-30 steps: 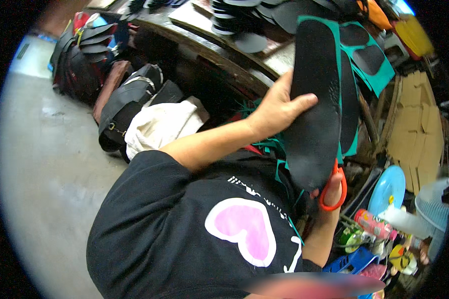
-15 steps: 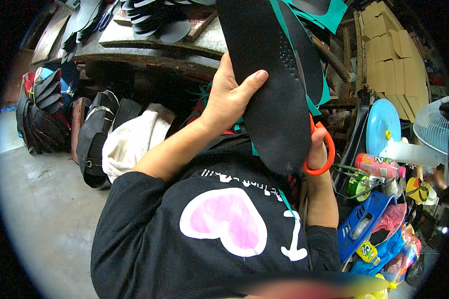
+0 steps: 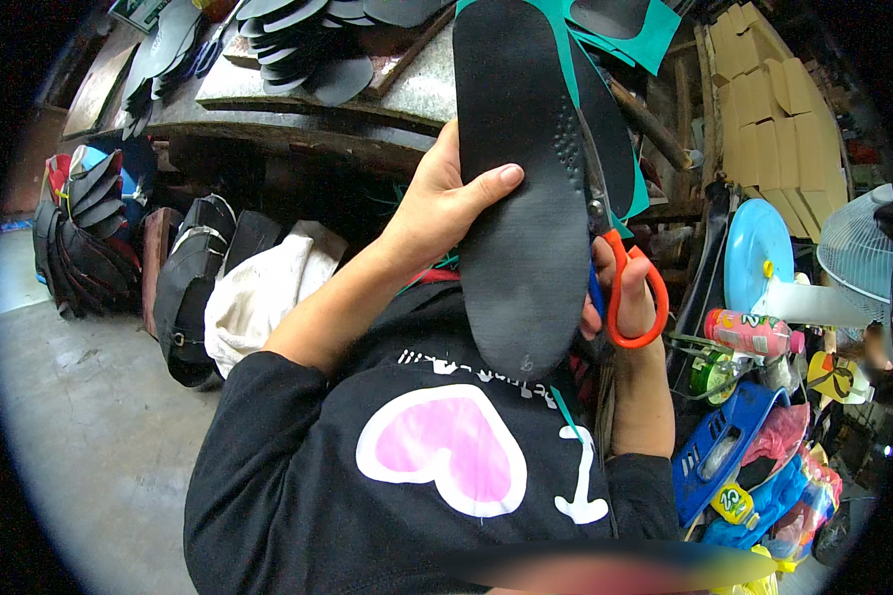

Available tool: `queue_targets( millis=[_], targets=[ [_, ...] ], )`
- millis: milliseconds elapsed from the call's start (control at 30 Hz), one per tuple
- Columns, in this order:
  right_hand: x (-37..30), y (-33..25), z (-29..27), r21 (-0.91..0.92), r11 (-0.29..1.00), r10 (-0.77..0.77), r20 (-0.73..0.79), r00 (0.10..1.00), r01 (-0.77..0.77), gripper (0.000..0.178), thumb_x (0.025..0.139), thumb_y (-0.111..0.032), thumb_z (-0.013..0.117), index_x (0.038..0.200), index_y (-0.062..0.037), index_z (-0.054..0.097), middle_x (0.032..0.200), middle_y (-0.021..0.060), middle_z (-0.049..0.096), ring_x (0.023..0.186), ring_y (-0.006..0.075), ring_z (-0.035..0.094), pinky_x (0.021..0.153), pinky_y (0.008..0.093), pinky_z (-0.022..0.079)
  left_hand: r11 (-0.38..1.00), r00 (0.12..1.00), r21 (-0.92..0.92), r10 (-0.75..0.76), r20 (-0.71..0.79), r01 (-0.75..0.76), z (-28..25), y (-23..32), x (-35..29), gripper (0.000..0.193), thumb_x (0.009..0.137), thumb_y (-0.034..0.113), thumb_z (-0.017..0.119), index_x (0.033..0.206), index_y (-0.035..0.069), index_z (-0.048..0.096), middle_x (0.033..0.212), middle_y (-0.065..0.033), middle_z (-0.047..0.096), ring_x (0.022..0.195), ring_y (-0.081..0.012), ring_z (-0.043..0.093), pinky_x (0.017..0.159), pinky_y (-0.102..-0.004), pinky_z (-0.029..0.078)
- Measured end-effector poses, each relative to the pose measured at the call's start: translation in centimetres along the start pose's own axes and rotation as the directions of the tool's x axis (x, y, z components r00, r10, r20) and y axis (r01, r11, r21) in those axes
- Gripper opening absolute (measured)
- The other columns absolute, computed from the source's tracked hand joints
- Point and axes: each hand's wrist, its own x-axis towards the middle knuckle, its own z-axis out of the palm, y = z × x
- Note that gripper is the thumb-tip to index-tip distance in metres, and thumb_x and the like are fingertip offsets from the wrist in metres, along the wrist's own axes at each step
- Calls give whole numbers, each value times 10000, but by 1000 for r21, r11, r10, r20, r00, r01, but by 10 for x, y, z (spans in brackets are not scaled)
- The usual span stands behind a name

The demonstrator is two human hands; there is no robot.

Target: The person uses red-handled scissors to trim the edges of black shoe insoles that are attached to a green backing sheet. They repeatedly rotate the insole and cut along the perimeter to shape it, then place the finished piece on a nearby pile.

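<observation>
In front of my chest is a black shoe insole (image 3: 526,268) with a patch of small raised dots, held toe-end up and away from me. My left hand (image 3: 446,203) grips its left edge, thumb on top and fingers underneath. Teal material (image 3: 564,40) borders its upper right edge. Closed around the orange-handled scissors (image 3: 614,288) is my right hand (image 3: 643,307), and their blades point away along the insole's right edge. Behind them is another black insole shape (image 3: 610,129) with teal around it. How far the blades are apart is hard to see.
A worn bench (image 3: 407,89) stands ahead, bearing several stacked grey insoles (image 3: 278,50). White cloth (image 3: 268,288) and black bundles (image 3: 193,297) lie left. On the right are yellowish cardboard pieces (image 3: 784,139), a fan (image 3: 863,243), a pink bottle (image 3: 749,331) and a blue basket (image 3: 709,446).
The insole has come down toward my chest. The scissors' blades and pivot now show along its right edge, where they were mostly hidden. Both hands keep their hold.
</observation>
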Motion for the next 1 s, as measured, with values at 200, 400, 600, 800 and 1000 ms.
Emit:
queue_targets(
  millis=[200,400,600,800,1000],
  targets=[
    [9,-7,0,-15,995,-98,-30,995,97,955,658,-896,336,988,-13,491,504,0,454,409,98,425,400,210,362,999,994,45,18,106,-23,1,8,1,649,848,152,673,1362,-29,321,1215,-125,533,1102,-177,517,967,-315,406],
    [8,-3,-9,-75,994,-81,-20,996,79,907,669,-872,384,928,-9,495,474,-12,450,359,75,398,356,192,334,999,998,-25,22,60,-20,-6,26,25,500,859,168,661,1267,-18,442,1128,-102,586,1024,-153,562,900,-301,458],
    [23,-8,5,-132,970,-227,-174,958,206,1002,690,-870,348,1063,45,513,685,39,559,519,76,507,484,188,393,992,996,99,85,-13,-83,16,21,36,308,917,207,601,1103,-29,538,915,-60,638,769,-104,608,662,-248,517],
    [20,-4,-1,-60,979,-203,-126,971,197,1088,706,-862,345,1299,48,421,948,36,596,657,67,524,517,189,379,987,985,-17,158,-70,-159,30,14,31,334,908,239,616,1105,-19,541,936,-60,637,792,-100,600,678,-250,512],
    [25,5,-8,-222,947,-279,-219,935,231,1032,750,-830,330,1317,27,418,1066,84,582,862,134,558,710,246,440,969,997,-243,38,-68,-53,21,22,47,284,925,219,586,1095,-5,544,913,-59,635,784,-115,613,680,-265,522]
  ],
)
